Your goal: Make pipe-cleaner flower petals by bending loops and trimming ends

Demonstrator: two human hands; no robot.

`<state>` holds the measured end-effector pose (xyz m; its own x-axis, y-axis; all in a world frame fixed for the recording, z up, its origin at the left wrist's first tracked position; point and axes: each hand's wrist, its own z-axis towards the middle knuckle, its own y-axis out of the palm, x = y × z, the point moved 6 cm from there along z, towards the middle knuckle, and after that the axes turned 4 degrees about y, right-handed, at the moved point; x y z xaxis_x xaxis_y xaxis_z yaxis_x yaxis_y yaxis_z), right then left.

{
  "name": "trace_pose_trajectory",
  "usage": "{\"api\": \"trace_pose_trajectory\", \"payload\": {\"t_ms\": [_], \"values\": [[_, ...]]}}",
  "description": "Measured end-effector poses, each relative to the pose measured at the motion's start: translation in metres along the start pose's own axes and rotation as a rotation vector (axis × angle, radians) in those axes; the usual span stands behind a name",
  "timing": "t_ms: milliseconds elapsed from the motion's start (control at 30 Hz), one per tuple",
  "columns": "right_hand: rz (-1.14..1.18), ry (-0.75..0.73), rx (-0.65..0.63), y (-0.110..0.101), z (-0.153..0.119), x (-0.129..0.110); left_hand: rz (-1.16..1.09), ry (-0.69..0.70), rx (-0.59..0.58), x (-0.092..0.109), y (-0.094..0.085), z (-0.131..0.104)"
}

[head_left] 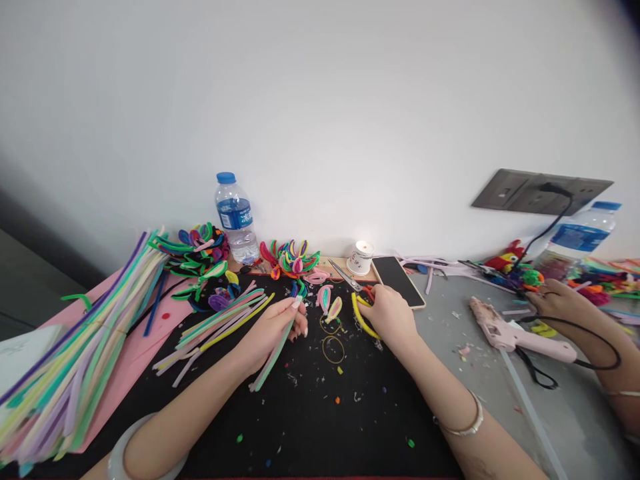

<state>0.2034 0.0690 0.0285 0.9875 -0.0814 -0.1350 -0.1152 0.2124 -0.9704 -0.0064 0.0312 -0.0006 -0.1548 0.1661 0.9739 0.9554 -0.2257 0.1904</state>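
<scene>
Black felt mat (320, 427) against a white wall. Your left hand (273, 330) has fingers curled closed around a pale green fuzzy pipe cleaner (273, 357), angled across the mat. Your right hand (390, 313) grips red-handled steel scissors (350, 279) beside a yellow pipe-cleaner loop (361, 319).

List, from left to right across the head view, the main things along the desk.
Pipe cleaner pile → water bottle → left hand → candle → right hand → glue gun → another person's hand
</scene>
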Motion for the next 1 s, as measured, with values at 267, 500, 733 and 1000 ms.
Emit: {"api": "trace_pose_trajectory", "payload": {"t_ms": [267, 500, 733, 1000], "values": [[0.225, -0.229, 0.125, -0.012, -0.003, -0.013, 0.019, 0.013, 0.023, 0.005, -0.005, -0.002], [0.829, -0.463, -0.447, 0.008, -0.048, -0.067, -0.163, 0.007, -0.017, 0.0, 0.003, -0.002], [1.034, -0.311, -0.674, 0.033, -0.056, -0.072, 0.008, 0.031, 0.0, -0.001, -0.003, 0.001], [0.954, -0.253, -0.476, 0.026, -0.044, -0.062, 0.15, 0.045, 0.098, -0.004, -0.013, 0.005]]}}
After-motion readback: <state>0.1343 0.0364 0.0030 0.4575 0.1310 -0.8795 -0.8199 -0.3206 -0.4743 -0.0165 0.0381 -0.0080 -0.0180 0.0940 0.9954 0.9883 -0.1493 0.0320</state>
